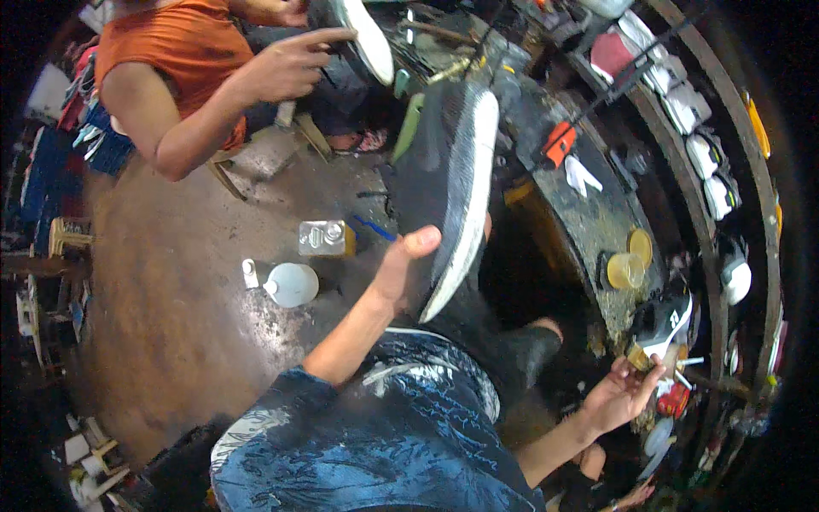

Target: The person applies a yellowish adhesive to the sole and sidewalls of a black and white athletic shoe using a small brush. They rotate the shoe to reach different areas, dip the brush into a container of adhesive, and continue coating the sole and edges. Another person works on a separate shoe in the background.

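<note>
My left hand [399, 271] grips a dark grey shoe [454, 171] with a white sole. The shoe is held lengthwise in front of me, its sole turned to the right. My thumb lies along its near end, and the other fingers are hidden behind it. Out to the right, my right hand [616, 397] is closed, with thumb and fingertips together beside a small tan block [638, 357]. I cannot make out whether that block is in its grip. Just beyond those fingers sits a black shoe [670, 320] with white markings.
Across from me, a person in an orange top [166, 51] handles another white-soled shoe [368, 38]. A worn bench [589, 222] on my right bears a cup of yellowish stuff [625, 271]. Shoes line the shelves [695, 196] beyond. A jug [294, 285] and a tin [327, 239] stand on the floor.
</note>
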A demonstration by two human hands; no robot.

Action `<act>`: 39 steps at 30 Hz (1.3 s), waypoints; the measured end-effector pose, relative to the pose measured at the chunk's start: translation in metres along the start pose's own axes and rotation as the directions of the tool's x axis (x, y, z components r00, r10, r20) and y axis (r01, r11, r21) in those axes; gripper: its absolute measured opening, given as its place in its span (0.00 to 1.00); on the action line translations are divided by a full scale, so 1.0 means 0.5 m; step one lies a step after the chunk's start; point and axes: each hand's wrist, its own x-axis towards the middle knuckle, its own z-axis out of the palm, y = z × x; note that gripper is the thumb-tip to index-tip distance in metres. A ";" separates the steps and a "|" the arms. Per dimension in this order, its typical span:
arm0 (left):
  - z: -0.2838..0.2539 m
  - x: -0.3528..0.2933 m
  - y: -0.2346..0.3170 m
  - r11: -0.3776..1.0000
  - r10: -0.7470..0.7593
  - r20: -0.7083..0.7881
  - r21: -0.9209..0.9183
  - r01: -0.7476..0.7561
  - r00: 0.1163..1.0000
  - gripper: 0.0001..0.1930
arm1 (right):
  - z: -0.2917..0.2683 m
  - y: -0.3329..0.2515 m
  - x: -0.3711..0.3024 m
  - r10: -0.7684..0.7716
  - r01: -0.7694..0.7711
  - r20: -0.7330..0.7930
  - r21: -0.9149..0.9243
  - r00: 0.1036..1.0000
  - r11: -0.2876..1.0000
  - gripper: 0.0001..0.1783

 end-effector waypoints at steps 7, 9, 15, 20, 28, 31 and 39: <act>-0.024 -0.022 -0.006 0.994 -0.006 -0.130 0.105 0.020 0.992 0.41 | 0.015 0.010 0.006 0.004 -0.003 0.028 -0.010 1.000 1.000 0.19; -0.030 -0.024 -0.007 0.993 -0.020 -0.105 0.115 0.032 0.994 0.42 | 0.020 0.010 0.005 0.004 -0.004 0.018 -0.013 1.000 1.000 0.19; -0.039 -0.031 -0.008 0.979 -0.059 -0.053 0.190 0.068 0.997 0.42 | 0.028 0.009 0.000 -0.014 0.015 0.047 -0.015 0.999 1.000 0.20; -0.055 -0.040 -0.029 0.986 -0.133 -0.008 0.098 0.133 0.991 0.40 | 0.019 0.004 -0.003 -0.014 0.015 0.038 -0.033 0.999 0.999 0.20; -0.062 -0.025 -0.054 0.957 -0.289 -0.032 -0.036 0.288 0.957 0.48 | -0.014 0.009 -0.008 -0.010 0.009 -0.028 -0.055 1.000 0.998 0.22; -0.022 -0.007 -0.051 0.976 -0.208 0.076 -0.051 0.212 0.975 0.51 | -0.032 0.005 -0.009 -0.029 0.024 -0.081 -0.058 0.996 0.998 0.23; 0.068 0.018 -0.047 0.984 -0.157 -0.101 0.072 0.165 0.982 0.34 | -0.040 -0.009 -0.020 -0.056 0.048 -0.101 -0.080 0.993 0.996 0.26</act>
